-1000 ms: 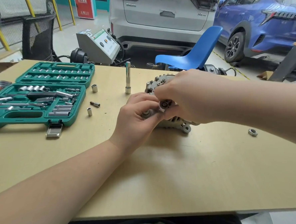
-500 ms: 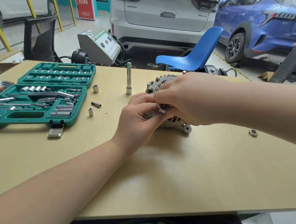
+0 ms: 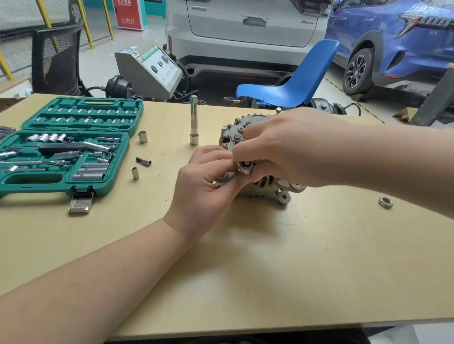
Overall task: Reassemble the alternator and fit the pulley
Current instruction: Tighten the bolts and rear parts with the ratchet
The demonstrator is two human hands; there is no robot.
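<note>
1. The alternator [image 3: 264, 185] lay on the worktop [image 3: 253, 276], and both hands met at its near-left face. A small silver ring-shaped part [image 3: 245, 167], perhaps a collar or nut, sat there at the end of what looked like the shaft. Its bore faced up and toward the person, so the shaft's long axis seemed to run from the alternator out toward the left hand.
2. The left hand [image 3: 205, 183] came in from the near left of the alternator, its fingers [image 3: 222, 178] curled and pinching the ring from below and from the left.
3. The right hand [image 3: 286, 152] reached over the alternator's top, its fingers curled down round the same ring from above and from the right. Both hands were equally close; which one bore the load could not be told.
4. Judged from this, the ring was being seated or started on the shaft, so the next turn would go about that axis.
5. A loose hex nut [image 3: 385, 202] lay well right of the alternator.
6. An upright extension bar [image 3: 194, 120] stood just left of the alternator. Three loose sockets and the open green case [image 3: 60, 155] lay farther left.
7. Beyond the alternator stood a blue chair [image 3: 294, 80] and parked cars.
</note>
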